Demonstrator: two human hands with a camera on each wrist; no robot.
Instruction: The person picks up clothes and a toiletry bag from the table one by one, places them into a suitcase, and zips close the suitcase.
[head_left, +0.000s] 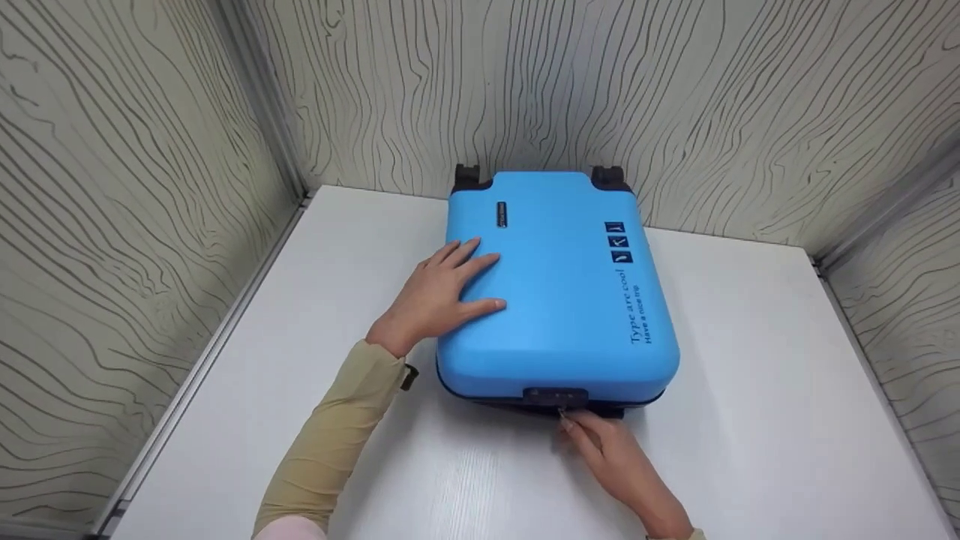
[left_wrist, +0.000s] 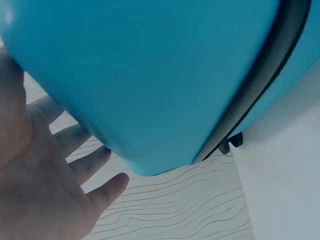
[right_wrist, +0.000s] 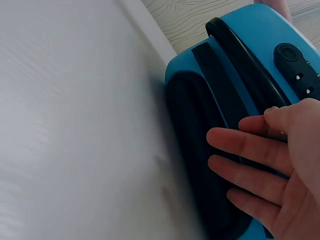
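A light blue hard-shell suitcase (head_left: 551, 300) lies flat on the white table, its top end towards me. My left hand (head_left: 439, 296) rests on the left part of its upper shell, fingers spread. In the left wrist view the palm (left_wrist: 45, 185) shows beside the blue shell, and a dark zip band (left_wrist: 250, 95) runs along the suitcase's side. At the near end, below the black combination lock (head_left: 555, 397), my right hand (head_left: 611, 454) pinches a small metal zipper pull (head_left: 562, 412) between thumb and index finger. The right wrist view shows the other fingers loosely extended, with the pull hidden.
Black wheels (head_left: 610, 178) stick out at the suitcase's far end, close to the patterned back wall (head_left: 540, 82). A black side handle (right_wrist: 250, 67) and a thick black handle (right_wrist: 192, 145) sit on the near end. White table surface (head_left: 765, 375) extends on both sides.
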